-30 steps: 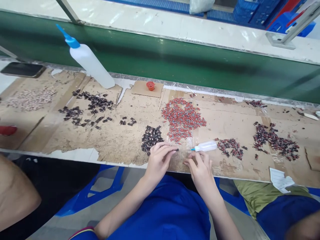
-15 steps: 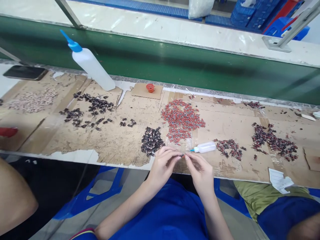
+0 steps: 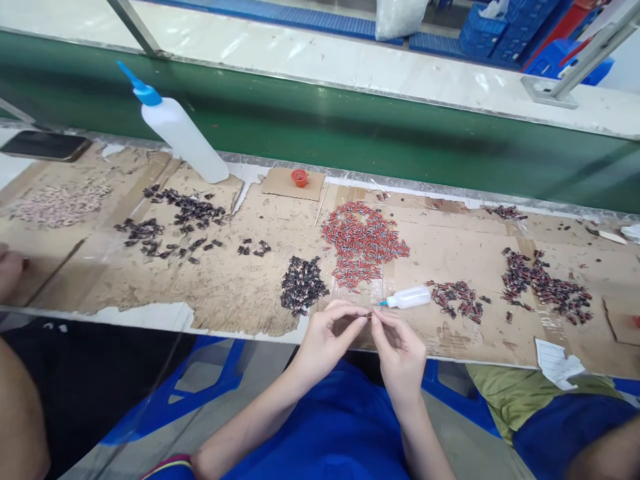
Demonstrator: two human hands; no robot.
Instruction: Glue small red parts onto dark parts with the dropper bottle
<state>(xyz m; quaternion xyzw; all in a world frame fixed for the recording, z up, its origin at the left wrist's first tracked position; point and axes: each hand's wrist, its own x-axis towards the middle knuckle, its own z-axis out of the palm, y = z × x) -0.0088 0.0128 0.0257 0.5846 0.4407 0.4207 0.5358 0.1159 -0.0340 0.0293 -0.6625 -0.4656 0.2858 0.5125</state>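
My left hand and my right hand meet at the front edge of the bench, fingertips pinched together. Between them is a small dark part, mostly covered by the fingers. A pile of black parts lies just beyond my left hand. Past both hands spreads a larger pile of small red parts. Beside my right hand a small white squeeze bottle lies on its side, its blue tip toward my fingers. A group of red-and-black parts lies to its right.
A tall white bottle with a blue nozzle stands at the back left. A red cap sits on cardboard. More red-and-black parts lie right. Another person's hand rests at the left; someone sits at the right.
My fingertips have drawn closer around the small part, which shows less now. At the left, another person's hand has come into view where a red object was.
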